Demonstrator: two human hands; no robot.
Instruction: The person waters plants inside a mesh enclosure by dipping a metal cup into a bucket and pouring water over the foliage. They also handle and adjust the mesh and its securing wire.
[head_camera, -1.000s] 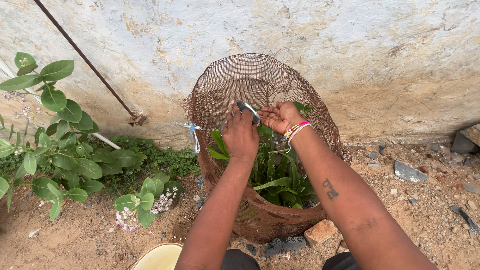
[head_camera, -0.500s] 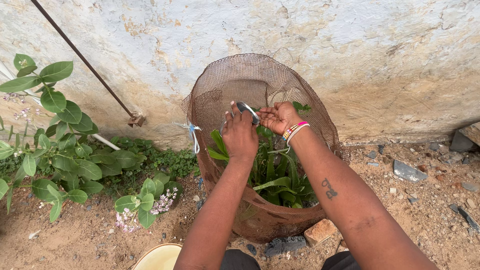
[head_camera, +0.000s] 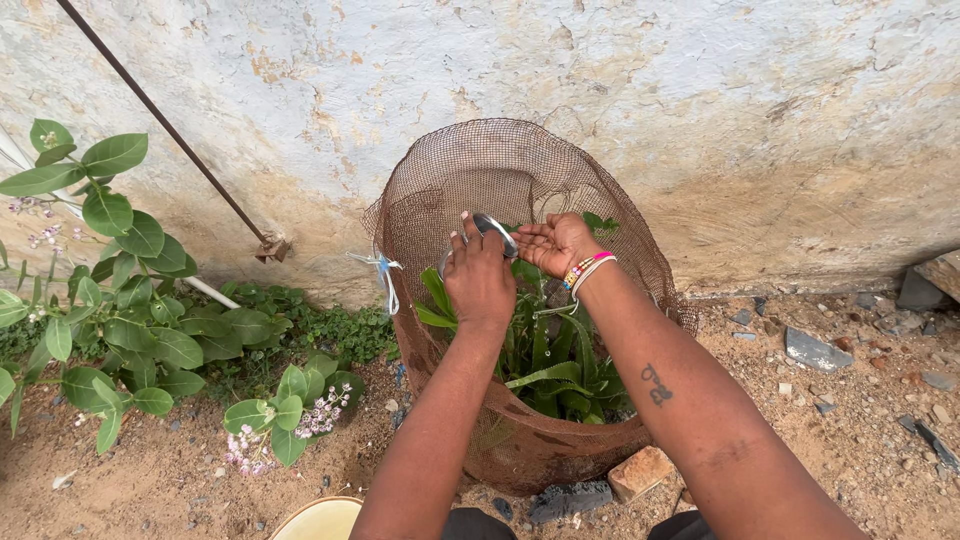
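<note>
At the far left we note a broad-leaved shrub (head_camera: 110, 290) with small pale-pink flower clusters (head_camera: 318, 412), rooted in sandy ground (head_camera: 150, 480), and a thin dark rod (head_camera: 160, 110) that slants down the weathered plaster wall (head_camera: 700, 110). At the bottom edge, the rim of a pale yellow bowl (head_camera: 318, 518) shows. Moving toward the centre, we find a brown mesh guard (head_camera: 500, 170) that rings a long-leaved green plant (head_camera: 550, 365); a scrap of white and blue tie (head_camera: 385, 275) hangs on its left rim. Our left hand (head_camera: 480, 280) is closed, knuckles up, around a small shiny metal vessel (head_camera: 494, 228), which it holds above the plant and inside the guard. The vessel lies at the top of this hand, just beyond the fingertips, and its long axis runs from lower left to upper right, toward the other hand. Our right hand (head_camera: 558, 242) is open, palm turned up and toward the left, with its fingertips next to the right end of the vessel; we cannot tell whether they touch it. The left hand is therefore the nearer one, since it carries the vessel. A beaded bracelet (head_camera: 588, 266) sits on the right wrist. Farther right, a brick fragment (head_camera: 640, 472) rests at the guard's base, and loose grey stones (head_camera: 815, 348) lie on the ground by the wall.
</note>
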